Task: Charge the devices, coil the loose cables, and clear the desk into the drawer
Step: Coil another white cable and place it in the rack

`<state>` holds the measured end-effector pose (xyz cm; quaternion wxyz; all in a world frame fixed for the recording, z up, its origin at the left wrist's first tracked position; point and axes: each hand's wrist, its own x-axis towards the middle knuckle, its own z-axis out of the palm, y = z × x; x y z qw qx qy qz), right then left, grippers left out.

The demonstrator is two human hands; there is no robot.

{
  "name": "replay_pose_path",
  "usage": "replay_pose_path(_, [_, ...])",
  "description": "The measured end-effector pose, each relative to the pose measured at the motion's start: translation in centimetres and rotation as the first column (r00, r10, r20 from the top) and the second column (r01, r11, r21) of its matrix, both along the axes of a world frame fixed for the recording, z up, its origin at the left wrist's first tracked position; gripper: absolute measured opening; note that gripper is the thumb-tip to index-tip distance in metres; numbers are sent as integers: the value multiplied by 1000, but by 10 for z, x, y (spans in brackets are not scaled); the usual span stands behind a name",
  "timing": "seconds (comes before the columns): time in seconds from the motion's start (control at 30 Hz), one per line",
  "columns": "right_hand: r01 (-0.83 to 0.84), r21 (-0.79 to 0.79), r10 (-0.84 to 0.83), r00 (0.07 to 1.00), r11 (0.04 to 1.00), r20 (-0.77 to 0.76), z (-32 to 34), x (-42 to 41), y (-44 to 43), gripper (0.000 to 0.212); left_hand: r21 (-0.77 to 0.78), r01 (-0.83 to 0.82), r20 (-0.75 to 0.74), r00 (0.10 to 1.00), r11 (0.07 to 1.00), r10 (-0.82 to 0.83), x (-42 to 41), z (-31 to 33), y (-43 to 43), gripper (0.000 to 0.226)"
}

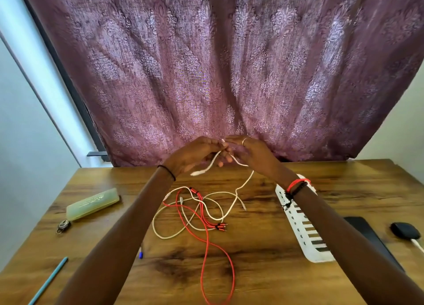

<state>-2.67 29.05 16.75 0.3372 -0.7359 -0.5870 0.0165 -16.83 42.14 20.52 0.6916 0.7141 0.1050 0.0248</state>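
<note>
Both my hands are raised above the far middle of the wooden desk (252,272). My left hand (195,153) and my right hand (250,154) meet fingertip to fingertip and pinch a white cable (231,204). One short end with a plug dangles below my left hand. The rest of it trails down to a loose tangle on the desk. A red cable (206,242) with several plug ends lies twisted through that tangle and loops toward the front edge.
A white melodica (305,238) lies under my right forearm. Beside it are a black phone (367,233) and a black charger (405,230) with a white lead. At the left lie a translucent case (93,203), a keyring (62,226), a teal pencil (49,279) and a pen (141,254).
</note>
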Motion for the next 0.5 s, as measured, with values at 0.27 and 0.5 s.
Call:
replay_pose_path(0.27, [62, 253, -69, 997, 965, 19, 19, -10, -8, 30, 92, 5, 42, 999, 996, -9, 10, 9, -13, 27])
replay_pose_path(0.5, [324, 278, -235, 921, 904, -311, 19, 6, -11, 17, -259, 18, 88, 996, 966, 5, 15, 6, -21, 32])
